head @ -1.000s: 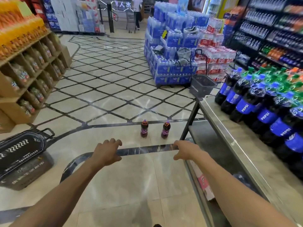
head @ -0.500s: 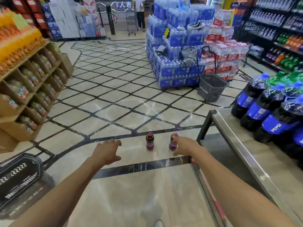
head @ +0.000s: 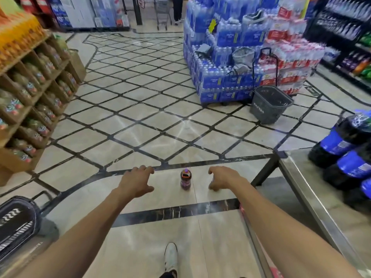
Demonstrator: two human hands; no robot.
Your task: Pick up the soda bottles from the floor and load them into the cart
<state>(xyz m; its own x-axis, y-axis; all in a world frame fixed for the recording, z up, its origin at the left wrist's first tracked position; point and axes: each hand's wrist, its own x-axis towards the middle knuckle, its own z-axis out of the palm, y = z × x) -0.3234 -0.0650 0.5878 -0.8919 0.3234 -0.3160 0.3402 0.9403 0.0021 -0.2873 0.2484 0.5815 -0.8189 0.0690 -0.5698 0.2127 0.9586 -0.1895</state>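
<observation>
From the head view, my left hand [head: 136, 182] hangs palm down over the floor [head: 124, 247], fingers spread and loosely bent, gripping nothing. My right hand [head: 222, 177] is level with it. Its fingers [head: 212, 169] and thumb are curved into a claw that opens toward the left. I cannot tell whether they close on anything, since the hand hides what lies under it.

Between my two hands a small bottle [head: 185, 178] stands upright on the floor. It is dark purple with a purple cap, and neither hand touches it. It sits just past the dark stripe [head: 176, 212] that crosses the tiles, near the cart's far left corner.

The cart [head: 301, 189] is a low metal platform along the right edge of the view. Big cola bottles [head: 345, 141] with blue labels are stacked at its far right side, and its near deck is bare metal.

My white shoe [head: 170, 255] shows on the floor at the bottom edge. A black basket [head: 16, 223] sits at the lower left. Farther off a grey basket [head: 269, 103] stands on the floor beside a tall stack of water packs [head: 226, 57]. A wooden shelf [head: 30, 87] of drinks runs along the left.
</observation>
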